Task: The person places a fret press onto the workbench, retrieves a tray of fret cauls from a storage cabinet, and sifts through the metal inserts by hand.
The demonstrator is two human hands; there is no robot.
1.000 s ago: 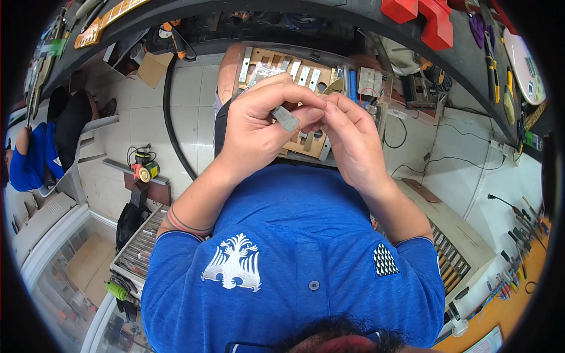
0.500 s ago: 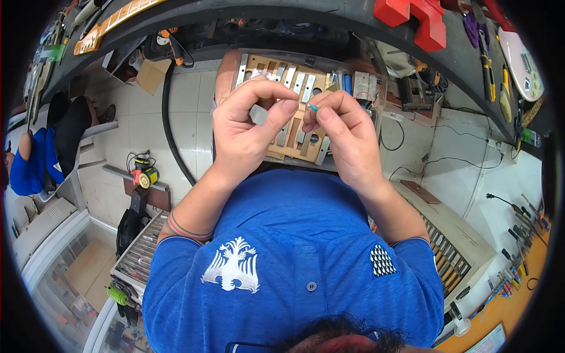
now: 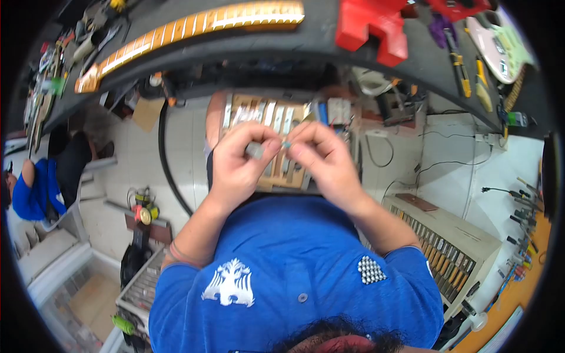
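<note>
Both my hands meet in front of my chest, over a wooden tray [image 3: 228,112] with slots and several metal bars. My right hand [image 3: 326,162] is closed, its thumb and index finger pinching a tiny teal piece [image 3: 286,144]. Close against it, the thumb and index finger of my left hand [image 3: 241,162] are also pinched together; what lies between those fingertips is too small to make out. A grey piece [image 3: 254,150] shows inside the curl of my left hand, its kind unclear.
Across the front runs a dark bench [image 3: 235,44] bearing a guitar neck [image 3: 194,26], a red block-shaped tool [image 3: 374,29], pliers [image 3: 456,65] and a pale pink guitar body [image 3: 497,50]. A drawer cabinet [image 3: 471,235] stands at right. Another person [image 3: 35,188] sits at far left.
My hands have come closer together, and the teal piece now sits right by my left fingertips. The view has tilted up, showing more of the bench and the guitar neck.
</note>
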